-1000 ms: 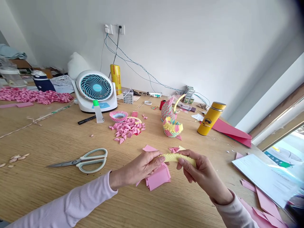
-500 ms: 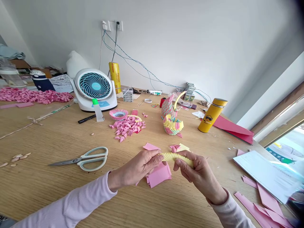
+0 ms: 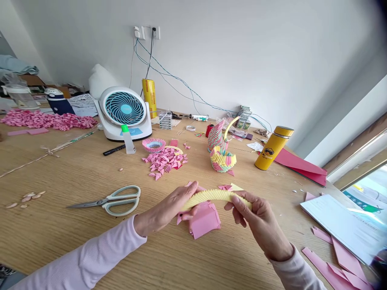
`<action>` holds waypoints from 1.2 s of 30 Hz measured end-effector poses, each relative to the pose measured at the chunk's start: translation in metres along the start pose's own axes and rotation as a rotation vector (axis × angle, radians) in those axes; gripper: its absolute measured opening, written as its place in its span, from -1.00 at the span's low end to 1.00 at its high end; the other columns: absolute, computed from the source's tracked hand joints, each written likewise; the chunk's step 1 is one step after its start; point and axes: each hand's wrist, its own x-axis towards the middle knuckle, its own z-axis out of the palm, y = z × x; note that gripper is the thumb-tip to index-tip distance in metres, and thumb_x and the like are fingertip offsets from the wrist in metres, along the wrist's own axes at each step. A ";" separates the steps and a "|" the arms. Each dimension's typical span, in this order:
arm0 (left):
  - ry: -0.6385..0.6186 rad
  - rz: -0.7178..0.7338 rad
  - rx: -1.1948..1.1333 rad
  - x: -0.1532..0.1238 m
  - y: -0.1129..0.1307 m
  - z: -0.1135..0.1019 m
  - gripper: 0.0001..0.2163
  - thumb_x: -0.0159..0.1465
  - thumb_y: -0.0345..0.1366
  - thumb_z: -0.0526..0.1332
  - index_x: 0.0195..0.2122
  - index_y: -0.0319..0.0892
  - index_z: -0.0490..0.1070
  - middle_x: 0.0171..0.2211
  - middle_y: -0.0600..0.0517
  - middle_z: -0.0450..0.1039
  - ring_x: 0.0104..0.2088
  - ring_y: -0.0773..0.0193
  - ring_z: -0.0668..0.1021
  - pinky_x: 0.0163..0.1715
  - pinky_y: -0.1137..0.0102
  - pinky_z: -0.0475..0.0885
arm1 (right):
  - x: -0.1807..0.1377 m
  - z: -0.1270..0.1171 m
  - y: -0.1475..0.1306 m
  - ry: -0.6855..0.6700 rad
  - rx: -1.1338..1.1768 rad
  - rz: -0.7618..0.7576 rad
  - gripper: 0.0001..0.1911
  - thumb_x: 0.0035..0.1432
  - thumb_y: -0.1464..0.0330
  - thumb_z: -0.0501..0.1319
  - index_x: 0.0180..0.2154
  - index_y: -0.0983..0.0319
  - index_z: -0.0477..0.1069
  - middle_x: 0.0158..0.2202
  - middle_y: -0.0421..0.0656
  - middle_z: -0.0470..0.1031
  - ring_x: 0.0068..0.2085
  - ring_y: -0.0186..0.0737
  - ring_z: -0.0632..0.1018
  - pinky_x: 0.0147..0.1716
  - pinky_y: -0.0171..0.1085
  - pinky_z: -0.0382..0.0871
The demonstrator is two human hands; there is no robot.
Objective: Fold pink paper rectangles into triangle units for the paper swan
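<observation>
An arched yellow strip of interlocked folded paper pieces spans between my two hands above the table. My left hand is closed around its left end, the thumb lying along the top and the fingers underneath. At the other end, my right hand pinches the strip between thumb and fingers. Below it lies a stack of pink paper rectangles. Farther back stand a paper basket-like piece with a yellow rim and a larger pink and green paper body with a curved yellow neck.
Scissors lie left of my hands, near some shells. Behind are a heap of pink folded pieces, a pink paper bowl, a glue bottle and a fan. A yellow thermos stands right.
My left hand has slid toward the strip's left end, its thumb now stretched out, showing more of the yellow arch. The view has shifted slightly left.
</observation>
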 end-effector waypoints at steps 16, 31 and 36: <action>-0.028 -0.018 -0.002 -0.003 -0.004 0.007 -0.55 0.26 0.15 -0.05 -0.39 -0.20 0.21 -0.62 0.23 -0.04 -0.65 0.51 -0.01 -0.70 0.55 -0.10 | -0.004 0.011 0.001 -0.086 0.015 0.035 -0.55 0.20 0.04 0.11 -0.44 0.30 0.42 -0.70 -0.38 -0.06 -0.65 -0.45 -0.02 -0.65 -0.35 -0.20; 0.085 -0.030 -0.127 -0.004 -0.012 0.000 -0.49 0.29 0.15 -0.17 -0.37 -0.22 0.25 -0.62 0.21 0.04 -0.69 0.51 0.06 -0.70 0.55 0.05 | -0.004 0.012 0.008 -0.002 0.049 0.033 -0.62 0.26 0.13 0.09 -0.38 0.29 0.43 -0.71 -0.32 0.14 -0.65 -0.45 0.08 -0.66 -0.35 -0.11; 0.193 -0.044 -0.040 -0.002 -0.013 0.005 -0.52 0.26 0.18 -0.13 -0.35 -0.18 0.22 -0.57 0.17 0.12 -0.68 0.50 0.09 -0.71 0.54 -0.01 | -0.004 0.014 0.011 -0.029 0.043 0.007 -0.61 0.27 0.13 0.08 -0.41 0.29 0.43 -0.71 -0.37 0.00 -0.63 -0.46 0.02 -0.64 -0.33 -0.17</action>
